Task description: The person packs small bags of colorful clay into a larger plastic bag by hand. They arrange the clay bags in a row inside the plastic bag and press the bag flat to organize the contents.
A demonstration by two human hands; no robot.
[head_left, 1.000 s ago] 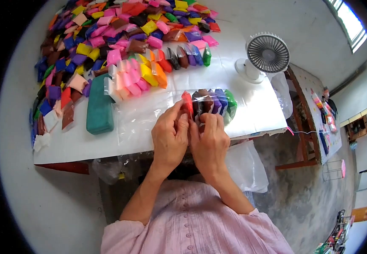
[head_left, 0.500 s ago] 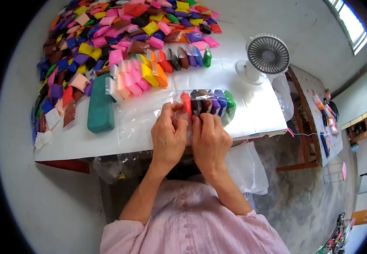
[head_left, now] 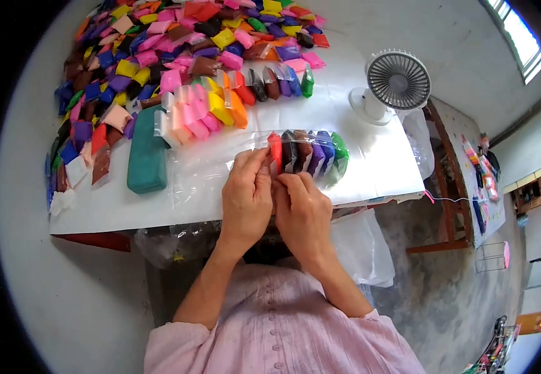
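Nearest the body, the left hand and the right hand sit knuckle to knuckle over the front edge of the worktop. Both are closed in a pinch on the film of a clear bag, and their fingertips meet at the bag's near edge.

The bag's filled part lies at about 1 o'clock from the hands, just past the fingertips. It holds a row of packets standing side by side. The row's long axis runs from 9 to 3 o'clock, across the line of the forearms. The red packet is the end piece, touching the left hand's fingertips; the green end is farthest, out to the right. The right hand sits lower, under the darker packets.

The film is thin, glossy and creased. The packets look like soft, plump, wrapped slabs in brown, purple, blue and green.

At 10 o'clock a matte teal block with rounded corners lies flat. Beyond it is a fanned row of pink, yellow and orange packets. At 11 to 12 o'clock is a loose heap of packets in many colours. At 2 o'clock a small white fan stands upright with its grille facing the person.
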